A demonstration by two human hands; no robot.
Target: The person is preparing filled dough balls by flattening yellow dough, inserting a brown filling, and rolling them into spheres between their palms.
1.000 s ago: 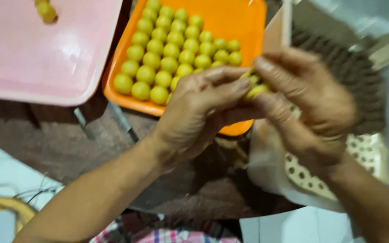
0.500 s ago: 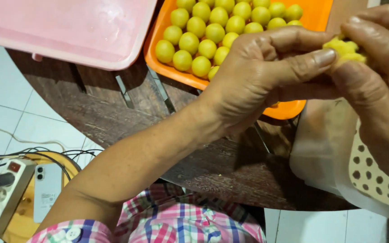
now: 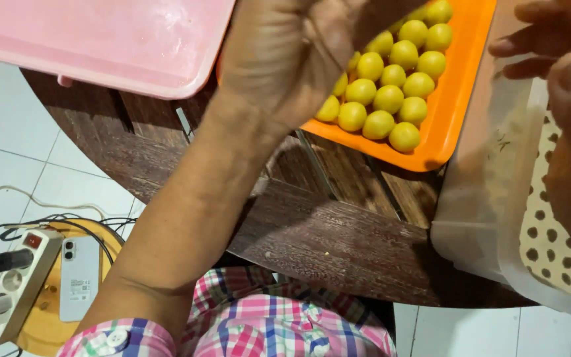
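Dough balls: yellow dough balls sit in neat rows on the orange tray, at 1 o'clock from your lap.
Look: smooth, matte, round, evenly sized, touching their neighbours.
Handling: probably soft and light, easily dented; cradle one from its sides with your fingertips, no squeezing.
Left hand: your left hand hovers over the tray's 9 o'clock edge, fingers curled; I cannot tell what they hold.
Right hand: your right hand at 2 o'clock, fingers loosely bent, contents unclear.
Nearby: pink lid at 10 o'clock; clear plastic sheet at 3 o'clock.
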